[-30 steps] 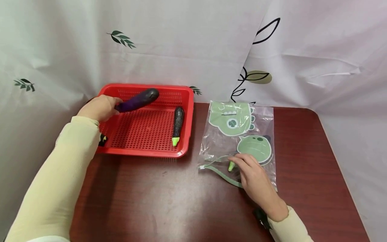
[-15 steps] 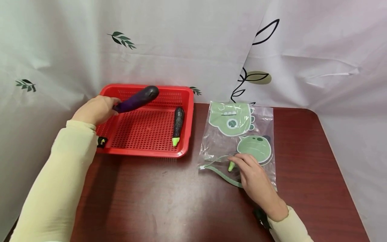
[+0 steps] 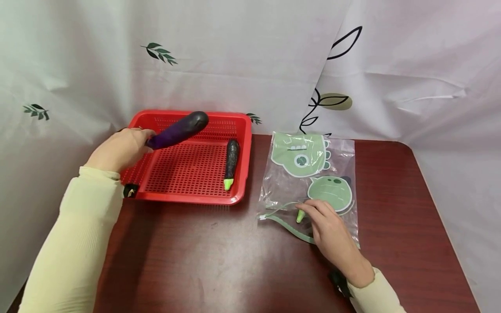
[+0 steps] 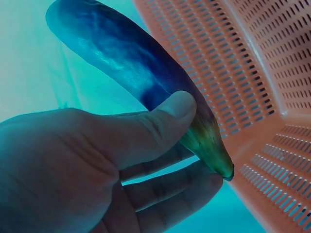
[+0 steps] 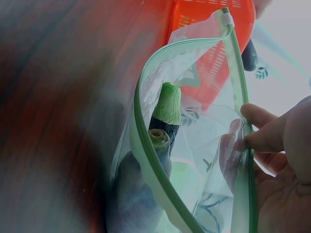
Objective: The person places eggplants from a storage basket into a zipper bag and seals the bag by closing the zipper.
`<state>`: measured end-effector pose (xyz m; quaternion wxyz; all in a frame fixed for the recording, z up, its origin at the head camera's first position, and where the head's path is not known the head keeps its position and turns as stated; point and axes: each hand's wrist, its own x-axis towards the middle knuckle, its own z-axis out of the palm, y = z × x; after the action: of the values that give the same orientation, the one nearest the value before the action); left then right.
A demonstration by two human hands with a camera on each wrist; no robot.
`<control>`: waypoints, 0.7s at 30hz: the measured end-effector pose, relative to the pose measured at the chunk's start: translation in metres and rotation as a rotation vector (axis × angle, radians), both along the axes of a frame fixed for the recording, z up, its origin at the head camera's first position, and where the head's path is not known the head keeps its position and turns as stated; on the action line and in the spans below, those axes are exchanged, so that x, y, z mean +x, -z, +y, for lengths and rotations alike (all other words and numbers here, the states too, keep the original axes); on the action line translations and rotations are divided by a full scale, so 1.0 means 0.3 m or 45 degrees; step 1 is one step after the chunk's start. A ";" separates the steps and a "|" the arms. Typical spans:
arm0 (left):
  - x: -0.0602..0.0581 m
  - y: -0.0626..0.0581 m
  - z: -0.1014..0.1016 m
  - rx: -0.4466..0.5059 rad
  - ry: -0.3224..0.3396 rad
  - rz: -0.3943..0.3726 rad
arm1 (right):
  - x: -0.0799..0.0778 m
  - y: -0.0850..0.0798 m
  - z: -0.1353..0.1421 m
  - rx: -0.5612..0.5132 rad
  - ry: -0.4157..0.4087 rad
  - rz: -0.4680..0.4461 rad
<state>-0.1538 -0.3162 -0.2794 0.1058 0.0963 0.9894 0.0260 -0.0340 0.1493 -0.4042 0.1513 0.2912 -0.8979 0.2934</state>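
My left hand [image 3: 119, 148] pinches a purple eggplant [image 3: 181, 130] by its stem end, thumb across it in the left wrist view. The eggplant slants up over the red basket [image 3: 188, 199]. Inside the basket, at its right side, lies a slim, rough-skinned dark vegetable [image 3: 231, 158] with a bright green end. My right hand [image 3: 332, 234] pinches one lip of a clear zip bag [image 3: 330, 193], holding its mouth apart. Within that bag, the right wrist view has another green-ended dark vegetable [image 5: 168, 104] beside a purple eggplant [image 5: 133, 194].
The bag's white slider [image 3: 262, 217] sits at the left end of its green zip. Both lie on a dark red-brown wooden table [image 3: 195, 256]. A white curtain [image 3: 219, 56] with leaf prints hangs right behind the basket and bag.
My left hand and forearm have shifted slightly left and down, with the eggplant still held over the basket. My right hand and the bag stay nearly still.
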 end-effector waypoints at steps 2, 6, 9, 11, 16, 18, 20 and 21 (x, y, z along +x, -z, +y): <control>0.010 -0.003 0.005 0.013 -0.008 0.017 | 0.000 0.001 0.001 -0.005 -0.001 0.006; 0.027 -0.005 0.018 0.034 -0.018 0.031 | -0.002 0.005 0.001 -0.025 -0.010 0.048; 0.043 -0.005 0.029 0.042 -0.013 0.052 | 0.000 0.007 0.001 -0.028 -0.011 0.051; 0.053 -0.007 0.039 0.046 -0.012 0.065 | 0.001 0.005 0.001 -0.023 -0.005 0.030; 0.075 -0.014 0.065 0.047 -0.031 0.055 | 0.001 0.003 0.001 -0.013 -0.004 0.014; 0.084 -0.014 0.073 0.046 -0.033 0.054 | -0.001 0.005 0.000 -0.021 -0.009 0.041; 0.092 -0.012 0.077 0.048 -0.017 0.075 | -0.002 0.006 -0.001 -0.022 -0.011 0.043; 0.097 -0.010 0.079 0.052 -0.008 0.090 | -0.002 0.005 -0.001 -0.019 -0.008 0.040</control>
<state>-0.1247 -0.2927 -0.2765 0.0688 0.0963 0.9920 0.0431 -0.0345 0.1491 -0.4058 0.1664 0.2976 -0.8923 0.2960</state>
